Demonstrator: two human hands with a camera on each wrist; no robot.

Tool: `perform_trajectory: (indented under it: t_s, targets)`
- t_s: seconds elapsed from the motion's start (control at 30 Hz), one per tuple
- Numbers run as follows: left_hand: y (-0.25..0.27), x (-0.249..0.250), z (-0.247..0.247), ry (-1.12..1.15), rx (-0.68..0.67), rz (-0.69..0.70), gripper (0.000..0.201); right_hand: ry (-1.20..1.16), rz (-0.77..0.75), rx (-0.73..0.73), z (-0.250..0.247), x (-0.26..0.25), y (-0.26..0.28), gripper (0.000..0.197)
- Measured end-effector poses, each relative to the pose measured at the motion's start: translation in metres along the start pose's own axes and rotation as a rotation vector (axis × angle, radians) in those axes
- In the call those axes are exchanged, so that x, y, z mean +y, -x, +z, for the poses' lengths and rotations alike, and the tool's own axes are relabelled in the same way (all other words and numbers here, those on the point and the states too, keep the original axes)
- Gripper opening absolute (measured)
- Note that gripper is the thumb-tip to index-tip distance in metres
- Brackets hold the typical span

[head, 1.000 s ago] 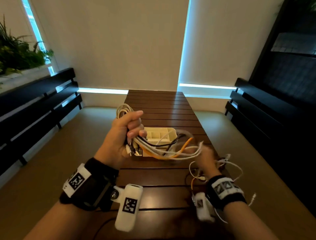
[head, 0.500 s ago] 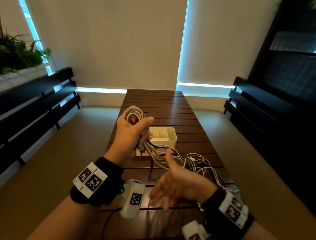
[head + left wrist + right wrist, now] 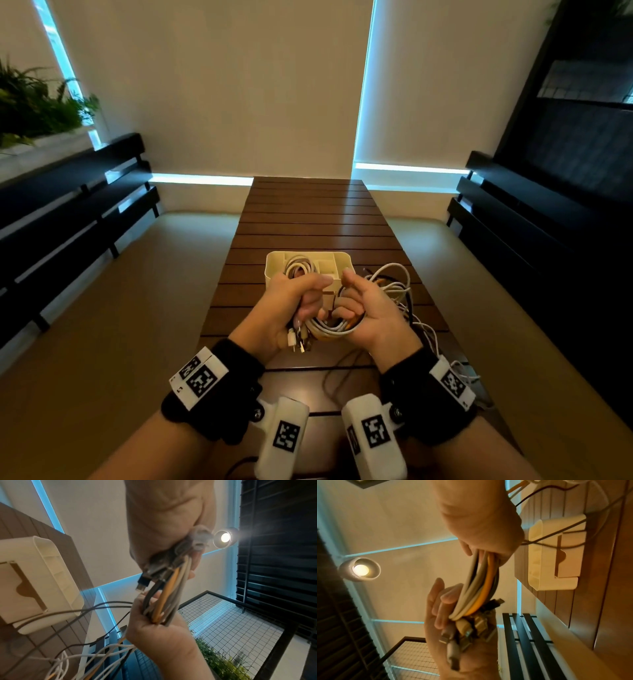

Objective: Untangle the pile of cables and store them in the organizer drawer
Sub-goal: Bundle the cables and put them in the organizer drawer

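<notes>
I see a long table (image 3: 308, 219) of dark brown wooden slats beneath the hands, running away from them toward a plain cream wall (image 3: 222, 85). Narrow strips of pale blue light edge the wall panels above and beyond the hands. A black slatted bench (image 3: 68, 205) stands well off to the left of the hands, and a matching bench (image 3: 531, 212) well off to the right. Green leafy plants (image 3: 30, 102) sit on a ledge far to the upper left. In my wrist views, a round lamp (image 3: 223, 537) glows overhead, near a black frame filled with wire mesh (image 3: 231, 622).
</notes>
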State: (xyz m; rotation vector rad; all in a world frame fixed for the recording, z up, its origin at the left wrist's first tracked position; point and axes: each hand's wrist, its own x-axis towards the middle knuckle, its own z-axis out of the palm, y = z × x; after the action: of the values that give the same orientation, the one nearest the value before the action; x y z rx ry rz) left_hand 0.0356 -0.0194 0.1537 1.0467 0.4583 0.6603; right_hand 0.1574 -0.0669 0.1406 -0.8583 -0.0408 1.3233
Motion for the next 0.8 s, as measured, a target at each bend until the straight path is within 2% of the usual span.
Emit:
perform_trajectory:
  t_s: [0.13, 0.2, 0.3, 0.37, 0.47, 0.57, 0.8]
  targets:
    - [-0.002, -0.001, 0.006, 0.012, 0.061, -0.053, 0.039, 0.14, -0.151, 0.004, 0.0, 0.001, 0.008, 0.024]
    - [-0.002, -0.002, 0.009, -0.015, 0.082, -0.069, 0.034, 0.297, -0.235, 0.006, 0.0, 0.002, 0.015, 0.026]
    - [-0.002, -0.003, 0.012, -0.147, 0.124, -0.06, 0.031, 0.53, -0.3, -0.002, 0.003, 0.003, 0.025, 0.044]
    - [-0.001, -0.006, 0.014, -0.255, 0.137, -0.012, 0.038, 0.525, -0.279, -0.023, 0.006, 0.004, 0.029, 0.057]
    - [0.001, -0.009, 0.019, -0.343, 0.172, 0.078, 0.039, 0.454, -0.267, -0.031, 0.011, 0.007, 0.033, 0.047]
    - [0.0, -0.012, 0.025, -0.442, 0.169, 0.128, 0.03, 0.501, -0.327, 0.044, 0.011, 0.009, 0.035, 0.045]
    - [-0.006, -0.019, 0.028, -0.354, 0.222, 0.151, 0.024, 0.488, -0.418, 0.089, 0.013, 0.01, 0.036, 0.036]
